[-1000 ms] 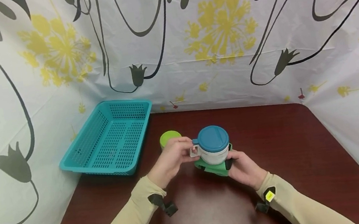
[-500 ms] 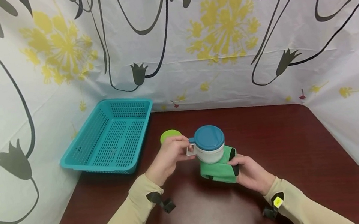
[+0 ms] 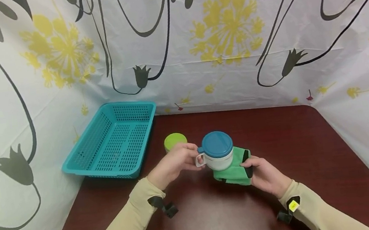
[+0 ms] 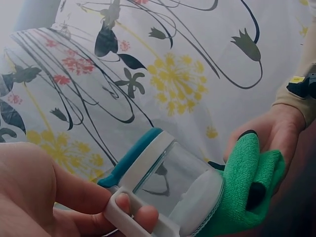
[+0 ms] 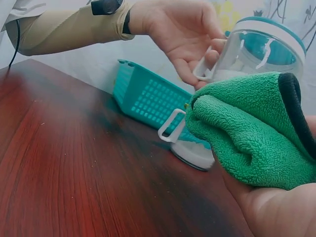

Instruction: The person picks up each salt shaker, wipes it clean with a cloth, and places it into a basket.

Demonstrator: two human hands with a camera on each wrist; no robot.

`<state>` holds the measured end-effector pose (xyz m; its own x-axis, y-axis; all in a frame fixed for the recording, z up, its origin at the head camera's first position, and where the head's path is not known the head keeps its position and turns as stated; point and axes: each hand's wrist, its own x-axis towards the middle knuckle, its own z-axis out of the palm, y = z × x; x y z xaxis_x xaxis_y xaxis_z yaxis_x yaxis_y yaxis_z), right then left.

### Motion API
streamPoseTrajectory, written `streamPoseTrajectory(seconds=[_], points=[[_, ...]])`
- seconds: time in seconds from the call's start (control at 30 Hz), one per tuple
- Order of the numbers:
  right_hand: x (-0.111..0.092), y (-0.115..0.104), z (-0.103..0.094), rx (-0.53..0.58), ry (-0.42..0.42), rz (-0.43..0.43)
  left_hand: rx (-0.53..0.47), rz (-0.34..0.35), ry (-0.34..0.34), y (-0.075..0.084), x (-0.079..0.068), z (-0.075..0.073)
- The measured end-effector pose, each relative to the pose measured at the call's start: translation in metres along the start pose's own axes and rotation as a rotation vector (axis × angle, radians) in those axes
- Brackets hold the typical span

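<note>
Above the dark red worktop (image 3: 314, 144), the left hand (image 3: 173, 164) has thumb and fingers clamped on the white handle (image 4: 121, 220) of a clear glass jar (image 4: 168, 180), which it holds raised and tilted. A blue lid (image 3: 217, 144) covers the jar; white contents (image 4: 200, 192) lie towards its base. The right hand (image 3: 269, 177) grips a folded green cloth (image 5: 247, 133) with black edging (image 5: 295, 106), touching the jar near its base. Beyond the left hand stands a lime-lidded jar (image 3: 175, 140); further left is a turquoise perforated basket (image 3: 115, 147), before a flower-patterned backdrop (image 3: 189, 48).
</note>
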<state>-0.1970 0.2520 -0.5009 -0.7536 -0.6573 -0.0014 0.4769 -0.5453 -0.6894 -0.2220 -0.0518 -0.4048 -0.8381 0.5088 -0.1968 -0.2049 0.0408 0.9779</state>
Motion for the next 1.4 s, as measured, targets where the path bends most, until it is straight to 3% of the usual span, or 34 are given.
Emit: streamPoseTrajectory(seconds=[0.17,0.53,0.8,1.03,1.17,1.3,1.4], points=[[-0.002,-0.003,0.0,-0.009,0.022,-0.001,0.02,-0.032,-0.031,0.001,-0.001,0.0],[-0.003,-0.009,0.003,-0.04,0.066,-0.009,0.072,0.01,-0.081,0.012,-0.008,0.002],[-0.005,-0.018,0.008,-0.208,0.137,-0.05,0.012,0.005,-0.009,0.018,-0.014,-0.002],[-0.016,-0.031,0.014,-0.403,0.251,-0.024,0.02,-0.012,0.075,0.023,-0.02,-0.019],[-0.02,-0.036,0.016,-0.559,0.313,-0.036,-0.003,0.004,0.097,0.031,-0.024,-0.033],[-0.026,-0.042,0.016,-0.906,0.355,-0.067,-0.015,0.039,0.121,0.036,-0.03,-0.05],[-0.033,-0.047,0.015,-1.196,0.34,-0.089,0.0,0.066,0.145,0.04,-0.035,-0.065]])
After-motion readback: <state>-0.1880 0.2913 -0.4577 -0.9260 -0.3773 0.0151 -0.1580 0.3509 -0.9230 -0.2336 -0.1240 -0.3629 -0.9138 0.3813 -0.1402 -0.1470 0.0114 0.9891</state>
